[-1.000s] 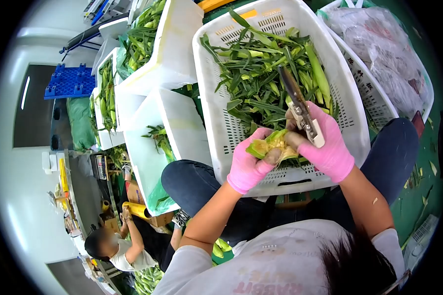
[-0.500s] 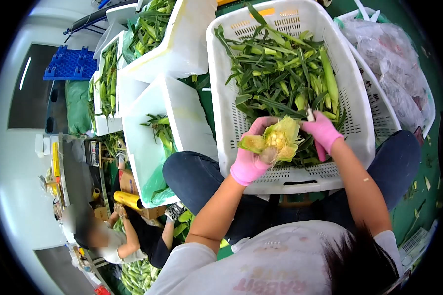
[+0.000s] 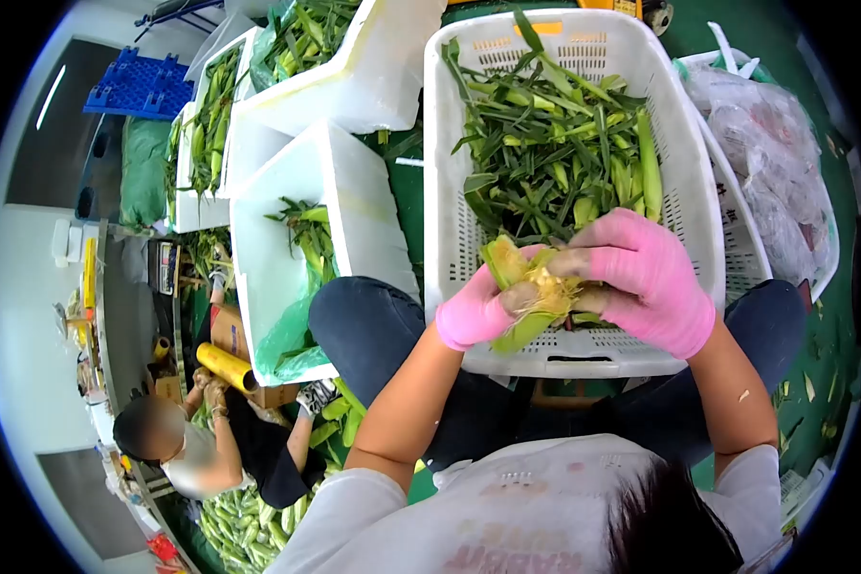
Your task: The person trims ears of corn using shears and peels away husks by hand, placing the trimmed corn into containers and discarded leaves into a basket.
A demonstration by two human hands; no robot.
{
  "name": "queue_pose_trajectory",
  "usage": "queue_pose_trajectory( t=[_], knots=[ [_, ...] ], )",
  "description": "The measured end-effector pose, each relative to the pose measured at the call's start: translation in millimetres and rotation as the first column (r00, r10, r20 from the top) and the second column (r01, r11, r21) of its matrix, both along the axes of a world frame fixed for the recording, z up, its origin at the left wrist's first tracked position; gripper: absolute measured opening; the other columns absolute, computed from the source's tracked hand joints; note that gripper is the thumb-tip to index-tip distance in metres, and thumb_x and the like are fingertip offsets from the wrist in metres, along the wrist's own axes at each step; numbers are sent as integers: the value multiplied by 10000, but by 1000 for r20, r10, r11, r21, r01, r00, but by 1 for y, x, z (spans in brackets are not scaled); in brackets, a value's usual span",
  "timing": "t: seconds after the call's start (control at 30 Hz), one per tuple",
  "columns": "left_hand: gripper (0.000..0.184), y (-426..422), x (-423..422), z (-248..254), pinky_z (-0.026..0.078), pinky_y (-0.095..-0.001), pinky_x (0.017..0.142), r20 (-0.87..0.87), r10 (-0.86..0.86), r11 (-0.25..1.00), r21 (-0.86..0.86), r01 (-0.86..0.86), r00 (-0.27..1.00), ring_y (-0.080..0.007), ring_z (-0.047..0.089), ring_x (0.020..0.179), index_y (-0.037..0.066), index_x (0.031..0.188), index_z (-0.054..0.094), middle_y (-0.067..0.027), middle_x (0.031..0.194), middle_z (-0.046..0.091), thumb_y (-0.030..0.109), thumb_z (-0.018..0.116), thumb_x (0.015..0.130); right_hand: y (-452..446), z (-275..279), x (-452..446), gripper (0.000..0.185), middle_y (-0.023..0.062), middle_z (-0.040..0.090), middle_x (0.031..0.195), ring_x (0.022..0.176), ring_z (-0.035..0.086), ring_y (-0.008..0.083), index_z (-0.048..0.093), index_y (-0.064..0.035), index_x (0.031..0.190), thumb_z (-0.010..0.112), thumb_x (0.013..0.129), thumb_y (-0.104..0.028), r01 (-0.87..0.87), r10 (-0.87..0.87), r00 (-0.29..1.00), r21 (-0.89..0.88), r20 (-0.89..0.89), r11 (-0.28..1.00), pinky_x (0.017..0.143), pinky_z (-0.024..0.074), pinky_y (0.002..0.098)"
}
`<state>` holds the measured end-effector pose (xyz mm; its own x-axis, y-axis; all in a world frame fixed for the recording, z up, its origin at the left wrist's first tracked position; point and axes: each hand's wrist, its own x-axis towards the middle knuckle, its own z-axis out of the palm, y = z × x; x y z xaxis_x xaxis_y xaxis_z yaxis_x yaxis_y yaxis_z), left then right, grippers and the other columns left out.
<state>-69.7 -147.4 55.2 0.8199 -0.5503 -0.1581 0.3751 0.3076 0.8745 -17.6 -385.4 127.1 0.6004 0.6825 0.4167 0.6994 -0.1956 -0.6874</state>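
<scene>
A partly husked ear of corn (image 3: 548, 285), with yellow kernels, brown silk and pale green husk, is held over the near end of a white crate (image 3: 694, 225). My left hand (image 3: 476, 308), in a pink glove with greyish fingertips, is closed around the ear from the left. My right hand (image 3: 649, 277), also in a pink glove, has its thumb and fingers closed on the ear's right side at the silk and husk. The crate holds a heap of green husks and leaves (image 3: 555, 143). Whether anything else is inside my right hand is hidden.
White foam boxes (image 3: 368, 210) with corn and leaves stand to the left. Right of the crate is a container of clear plastic bags (image 3: 765, 163). A co-worker (image 3: 215, 440) sits at lower left beside a yellow roll (image 3: 226, 366) and a pile of corn (image 3: 249, 526).
My right hand has moved left onto the ear; the small white-handled object it held is no longer visible. The ear has turned in my left hand. The view has shifted slightly.
</scene>
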Motion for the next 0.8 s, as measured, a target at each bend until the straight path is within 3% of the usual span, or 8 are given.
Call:
queue_pose_trajectory(
  t=[0.07, 0.2, 0.3, 0.4, 0.5, 0.6, 0.7, 0.8],
  knots=[
    [827, -3, -4, -1, 528, -345, 929, 0, 38, 994, 98, -38, 999, -185, 634, 1079, 13, 1390, 452, -90, 1233, 624, 513, 790, 825, -1, -9, -6, 203, 63, 660, 861, 751, 639, 263, 734, -105, 938, 788, 748, -62, 89, -88, 996, 42, -25, 995, 647, 519, 349],
    [820, -34, -6, 2, 518, -302, 901, 127, 233, 959, 136, -250, 964, -138, 628, 1023, -6, 1340, 484, -73, 1167, 645, 548, 795, 821, -12, -16, 0, 118, 66, 659, 813, 717, 625, 190, 710, -55, 874, 729, 778, 10, 281, -230, 936, 169, -267, 945, 630, 498, 306],
    [553, -36, -1, 3, 542, -302, 777, 544, 181, 752, 460, -472, 820, -193, 664, 845, 24, 1201, 601, -89, 970, 680, 357, 810, 811, -46, -17, 35, 63, -10, 615, 820, 756, 569, 98, 671, -29, 918, 610, 916, -44, 720, -378, 617, 303, -690, 624, 698, 473, 268],
    [502, -37, 3, -4, 550, -335, 718, 667, 218, 552, 518, -654, 713, -280, 666, 766, 50, 1117, 633, -118, 901, 672, 317, 833, 742, -55, -10, 34, 97, -15, 649, 815, 722, 577, 81, 720, -31, 986, 651, 920, -54, 538, -289, 612, 119, -736, 834, 661, 482, 227],
    [513, -34, 9, 0, 550, -357, 735, 745, 77, 399, 586, -705, 663, -288, 667, 803, 49, 1110, 641, -122, 915, 683, 306, 847, 717, -28, -30, 12, 146, 38, 661, 900, 695, 590, 95, 724, -4, 1023, 669, 890, -32, 376, -196, 769, 183, -608, 908, 628, 488, 248],
    [505, -36, 10, 8, 548, -323, 762, 723, -24, 355, 652, -670, 691, -229, 674, 809, 8, 1128, 644, -126, 924, 694, 339, 820, 790, -23, -14, 6, 192, 89, 607, 863, 724, 628, 183, 726, -19, 1004, 743, 827, -92, 257, -236, 817, -34, -526, 966, 653, 496, 289],
    [476, -36, 12, 4, 551, -339, 756, 722, -47, 352, 658, -665, 690, -254, 679, 810, 19, 1122, 650, -135, 921, 694, 309, 821, 785, -17, -24, 0, 241, 105, 621, 883, 743, 639, 247, 718, -28, 977, 788, 771, -131, 255, -262, 962, -84, -82, 963, 666, 511, 340],
    [498, -37, 12, 2, 551, -350, 754, 739, -44, 368, 638, -676, 673, -272, 681, 813, 27, 1123, 650, -141, 921, 694, 315, 839, 763, -14, -31, -6, 249, 105, 623, 858, 759, 639, 302, 701, -38, 952, 797, 746, -139, 289, -317, 929, -163, -191, 943, 681, 522, 382]
  ],
)
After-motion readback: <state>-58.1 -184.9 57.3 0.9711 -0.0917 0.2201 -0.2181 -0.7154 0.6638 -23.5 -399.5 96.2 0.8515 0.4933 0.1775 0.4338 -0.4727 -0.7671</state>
